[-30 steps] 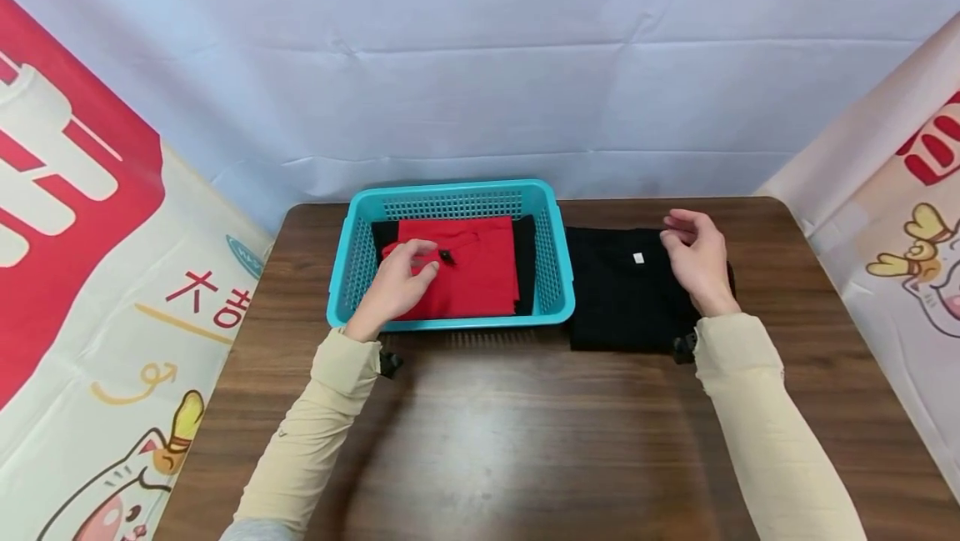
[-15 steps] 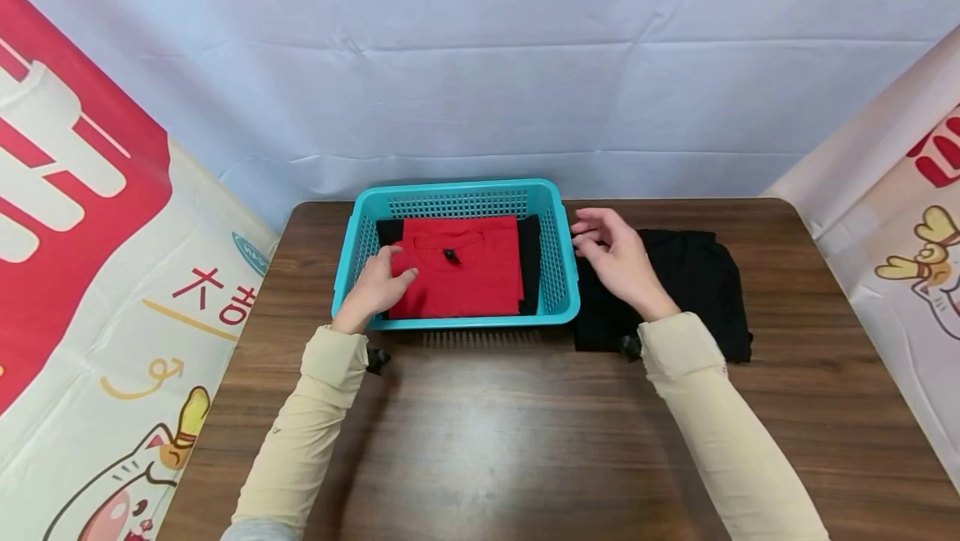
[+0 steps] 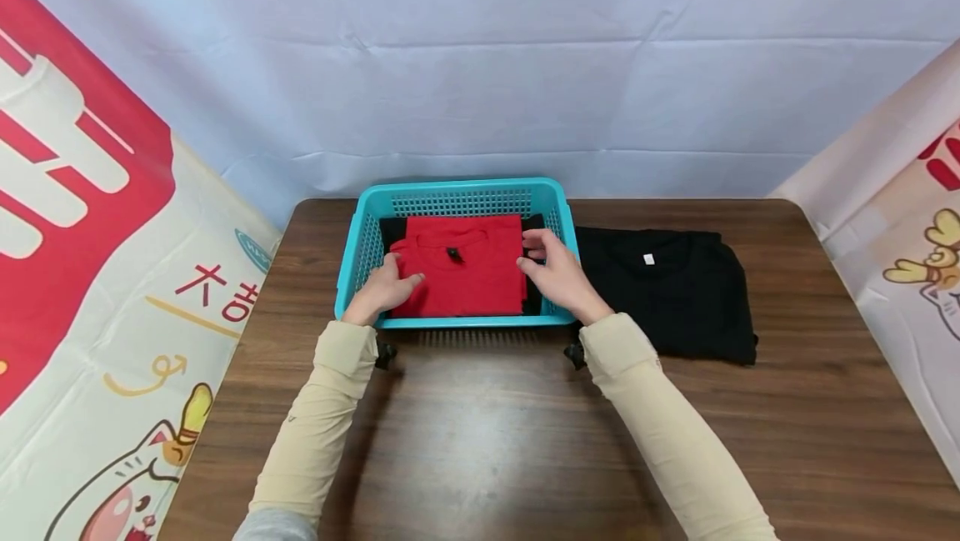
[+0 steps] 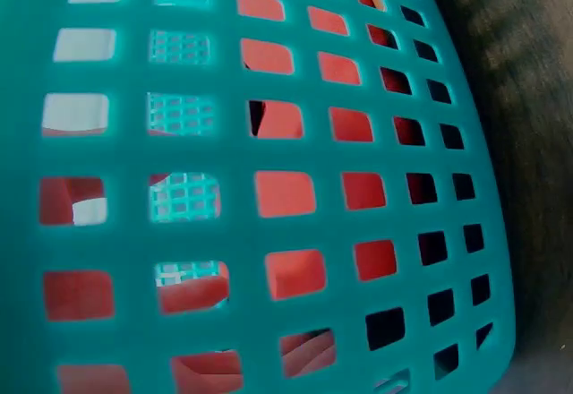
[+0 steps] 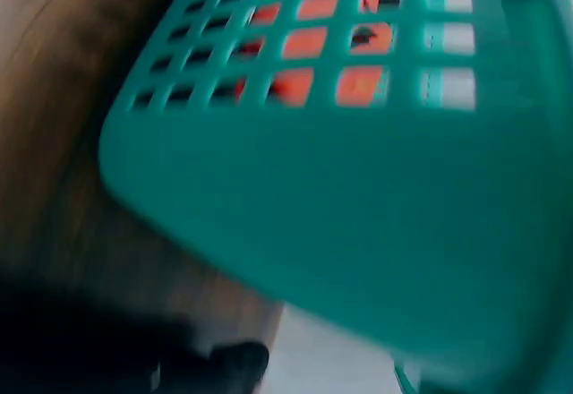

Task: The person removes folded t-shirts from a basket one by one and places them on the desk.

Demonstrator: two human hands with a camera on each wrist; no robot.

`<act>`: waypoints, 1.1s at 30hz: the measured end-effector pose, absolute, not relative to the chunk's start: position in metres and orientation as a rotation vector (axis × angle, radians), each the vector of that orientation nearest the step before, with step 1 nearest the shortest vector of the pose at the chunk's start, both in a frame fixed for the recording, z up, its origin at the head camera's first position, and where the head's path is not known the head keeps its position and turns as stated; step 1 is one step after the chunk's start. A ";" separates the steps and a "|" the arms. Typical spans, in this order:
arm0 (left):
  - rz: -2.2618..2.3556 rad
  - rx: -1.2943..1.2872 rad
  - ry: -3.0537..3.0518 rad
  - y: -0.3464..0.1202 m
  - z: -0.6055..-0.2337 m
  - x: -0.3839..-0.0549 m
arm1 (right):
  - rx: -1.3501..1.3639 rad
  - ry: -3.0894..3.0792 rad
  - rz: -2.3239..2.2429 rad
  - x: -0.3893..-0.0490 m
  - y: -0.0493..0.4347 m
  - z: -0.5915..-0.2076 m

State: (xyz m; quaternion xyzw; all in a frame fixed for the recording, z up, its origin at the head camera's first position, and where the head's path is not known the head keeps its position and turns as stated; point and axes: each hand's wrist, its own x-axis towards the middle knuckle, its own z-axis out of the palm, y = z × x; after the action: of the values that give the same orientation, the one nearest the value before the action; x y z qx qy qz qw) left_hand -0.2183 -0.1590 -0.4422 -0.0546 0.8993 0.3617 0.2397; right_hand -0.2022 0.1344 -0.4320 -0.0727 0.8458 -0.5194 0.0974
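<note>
A folded red T-shirt point(image 3: 457, 274) lies on black cloth point(image 3: 532, 295) inside a turquoise plastic basket point(image 3: 465, 323). My left hand point(image 3: 382, 287) reaches over the basket's near left corner, fingertips right at the shirt's left edge. Over the right side is my right hand point(image 3: 558, 276), thumb and fingers apart, fingertips beside the shirt's right edge. In the left wrist view the basket's perforated wall point(image 4: 313, 161) fills most of the picture, with red cloth point(image 4: 295, 273) showing through its holes. The basket wall point(image 5: 313, 170) hides the right hand in the right wrist view.
A folded black T-shirt point(image 3: 667, 299) with a small white label lies on the wooden table point(image 3: 480, 433), right beside the basket. A pale cloth backdrop point(image 3: 487, 107) hangs behind the table, and printed sheets hang at both sides.
My right hand has moved left from above the black T-shirt to over the basket's right side. My left hand has drawn back from the red shirt's middle to its left edge.
</note>
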 end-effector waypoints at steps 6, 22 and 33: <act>1.122 -0.222 2.392 -0.163 -0.449 -0.222 | -0.044 2.417 -1.536 -0.210 0.122 -0.444; 1.318 -0.289 2.295 -0.166 -0.454 -0.228 | 0.084 2.307 -1.304 -0.218 0.118 -0.452; 1.529 -0.359 2.147 -0.168 -0.459 -0.232 | 0.102 2.172 -1.378 -0.221 0.118 -0.451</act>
State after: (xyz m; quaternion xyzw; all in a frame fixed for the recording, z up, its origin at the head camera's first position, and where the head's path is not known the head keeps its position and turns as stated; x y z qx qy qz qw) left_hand -0.2319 -0.1677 -0.4590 -0.1310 0.7839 0.5581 0.2385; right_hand -0.2208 0.1182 -0.4510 0.0381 0.8100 -0.5139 0.2798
